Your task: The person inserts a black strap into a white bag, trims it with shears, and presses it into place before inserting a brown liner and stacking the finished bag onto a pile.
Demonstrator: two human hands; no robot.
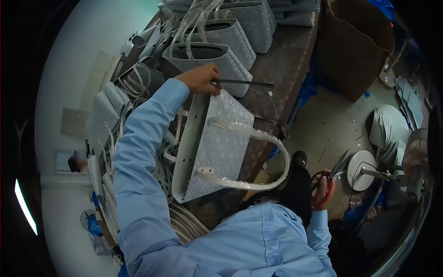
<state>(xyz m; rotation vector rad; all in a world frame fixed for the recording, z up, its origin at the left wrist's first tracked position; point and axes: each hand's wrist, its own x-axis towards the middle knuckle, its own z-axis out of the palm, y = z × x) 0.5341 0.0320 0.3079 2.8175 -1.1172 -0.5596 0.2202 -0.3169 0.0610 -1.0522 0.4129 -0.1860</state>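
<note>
The left hand (201, 79) is pinching a strip (249, 83), pointing right, at the far end of the bag (224, 147), while the right hand (321, 188), well apart, is gripping scissors (330, 185)

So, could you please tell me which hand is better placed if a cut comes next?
Probably the right hand: it grips the red-handled scissors, while the left hand holds a thin dark strip near the pale handbag's corner.

Hands (199, 80) well apart, seemingly curled.
</note>
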